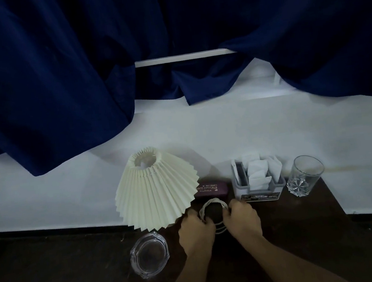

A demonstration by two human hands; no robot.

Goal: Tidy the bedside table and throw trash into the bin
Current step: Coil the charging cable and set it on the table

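On the dark desk point(289, 221), right of the lamp point(153, 191), left grip point(196, 230) and right grip point(243, 219) each clasp the coiled cord point(212, 199) between them.

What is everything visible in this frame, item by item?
lamp: one, cream pleated shade, table's rear left
spectacle case: one, purple, behind the cable
cable: one, white, coiled, table middle
organiser: one, grey, holding white papers, right of the case
drinking glass: one, clear, right of the organiser
ashtray: one, clear glass, in front of the lamp
table: one, dark wood
curtains: navy, behind
hands: two; left hand and right hand each grip the cable
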